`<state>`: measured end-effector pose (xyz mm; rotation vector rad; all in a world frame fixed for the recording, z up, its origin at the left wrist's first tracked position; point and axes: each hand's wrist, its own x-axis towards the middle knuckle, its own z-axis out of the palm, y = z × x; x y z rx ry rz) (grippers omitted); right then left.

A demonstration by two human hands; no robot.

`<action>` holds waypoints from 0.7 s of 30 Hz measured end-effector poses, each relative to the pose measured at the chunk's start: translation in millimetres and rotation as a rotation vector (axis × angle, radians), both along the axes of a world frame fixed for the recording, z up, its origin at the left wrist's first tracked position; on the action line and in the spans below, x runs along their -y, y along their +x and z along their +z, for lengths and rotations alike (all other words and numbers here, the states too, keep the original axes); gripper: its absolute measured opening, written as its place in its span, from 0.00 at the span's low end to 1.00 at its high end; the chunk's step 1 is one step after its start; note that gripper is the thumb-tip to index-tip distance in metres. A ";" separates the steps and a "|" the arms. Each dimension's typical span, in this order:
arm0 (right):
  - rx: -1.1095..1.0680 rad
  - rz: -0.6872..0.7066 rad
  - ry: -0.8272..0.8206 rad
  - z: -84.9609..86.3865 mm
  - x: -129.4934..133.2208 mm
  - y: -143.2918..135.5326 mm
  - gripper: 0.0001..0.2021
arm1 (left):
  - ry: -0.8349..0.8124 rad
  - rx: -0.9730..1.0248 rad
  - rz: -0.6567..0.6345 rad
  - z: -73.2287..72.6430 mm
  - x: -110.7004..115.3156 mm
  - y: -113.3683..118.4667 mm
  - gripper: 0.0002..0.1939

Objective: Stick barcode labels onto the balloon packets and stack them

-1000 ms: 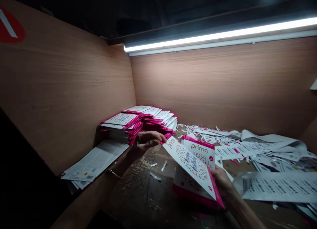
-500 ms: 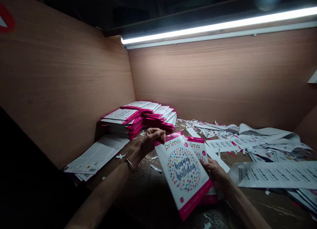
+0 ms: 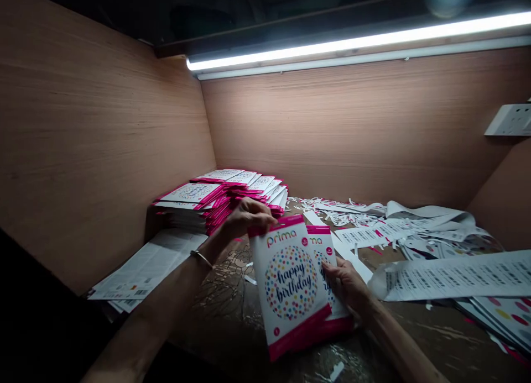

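My left hand (image 3: 254,214) pinches the top edge of a white and pink balloon packet (image 3: 290,283) printed "prima" and "happy birthday". Behind it and to its right, my right hand (image 3: 342,278) grips another packet (image 3: 319,237) of the same print by its right side. The front packet overlaps the rear one, hiding much of it; whether more packets lie behind cannot be seen. Both are held up above the brown table, tilted toward me. Beyond my left hand, stacks of the same packets (image 3: 193,193) stand in the back left corner.
Printed sheets (image 3: 151,261) lie face down at the left. Label strips (image 3: 460,275), paper scraps (image 3: 332,209) and dotted sheets (image 3: 504,316) cover the table's right side. Wooden panels (image 3: 340,129) enclose the back and sides under a tube light (image 3: 357,43). A socket (image 3: 512,120) is at the right.
The front packet has swung more upright and moved slightly left with my left hand. The view has turned a little to the right, bringing the wall socket into sight.
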<state>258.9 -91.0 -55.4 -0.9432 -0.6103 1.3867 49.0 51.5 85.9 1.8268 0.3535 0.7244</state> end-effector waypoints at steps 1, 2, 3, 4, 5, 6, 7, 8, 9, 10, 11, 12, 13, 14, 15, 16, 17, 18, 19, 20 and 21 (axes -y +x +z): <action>0.007 0.001 0.015 1.0 0.8 -2.5 0.16 | 0.004 -0.073 -0.028 -7.9 1.4 6.9 0.10; 0.019 -0.007 0.039 2.1 1.9 -4.8 0.17 | 0.011 -0.126 -0.046 -16.3 1.9 13.4 0.11; 0.039 -0.022 0.068 3.4 3.4 -6.8 0.18 | 0.021 -0.152 -0.052 -24.1 1.5 18.7 0.12; 0.064 -0.037 0.097 5.1 5.2 -8.5 0.19 | 0.031 -0.148 -0.047 -30.6 0.2 22.5 0.13; 0.090 -0.049 0.120 7.1 7.3 -10.2 0.18 | 0.040 -0.139 -0.041 -35.4 -1.6 24.7 0.13; 0.113 -0.054 0.136 9.5 9.6 -12.0 0.18 | 0.051 -0.135 -0.039 -38.7 -3.5 25.5 0.13; 0.137 -0.054 0.144 12.2 12.0 -13.9 0.18 | 0.069 -0.113 -0.011 -41.1 -4.9 25.0 0.12; 0.164 -0.066 0.149 14.9 14.3 -15.9 0.17 | 0.086 -0.060 0.054 -43.3 -5.2 23.6 0.11; 0.197 -0.098 0.156 17.5 16.5 -17.9 0.16 | 0.096 0.021 0.150 -46.4 -3.9 21.9 0.11; 0.241 -0.150 0.173 19.8 18.5 -19.8 0.15 | 0.096 0.122 0.260 -50.9 -0.4 20.1 0.13; 0.301 -0.213 0.199 21.4 20.3 -21.4 0.15 | 0.081 0.222 0.359 -57.2 5.3 18.6 0.16; 0.370 -0.274 0.230 22.1 21.8 -22.7 0.14 | 0.044 0.292 0.415 -65.1 13.3 17.6 0.20; 0.440 -0.322 0.263 22.1 23.1 -23.4 0.13 | -0.016 0.323 0.421 -74.1 23.2 17.2 0.24; 0.503 -0.353 0.293 21.2 24.2 -23.6 0.12 | -0.092 0.314 0.377 -83.3 34.4 17.4 0.26; 0.557 -0.368 0.318 19.7 25.2 -23.3 0.11 | -0.177 0.280 0.312 -91.9 46.2 18.1 0.26; 0.603 -0.376 0.334 17.9 26.1 -22.5 0.09 | -0.249 0.268 0.279 -99.0 57.6 18.8 0.25; 0.642 -0.372 0.340 16.1 27.2 -21.2 0.08 | -0.299 0.253 0.264 -104.1 68.1 19.5 0.22; 0.676 -0.355 0.337 14.7 28.6 -19.7 0.06 | -0.326 0.246 0.282 -107.2 77.1 19.7 0.18; 0.705 -0.325 0.329 13.7 30.4 -18.2 0.06 | -0.331 0.240 0.324 -108.6 84.5 19.3 0.15; 0.725 -0.287 0.319 13.4 32.7 -16.7 0.05 | -0.323 0.222 0.372 -108.7 90.3 18.3 0.13; 0.734 -0.248 0.310 13.5 35.4 -15.8 0.05 | -0.311 0.200 0.424 -108.4 95.1 16.6 0.14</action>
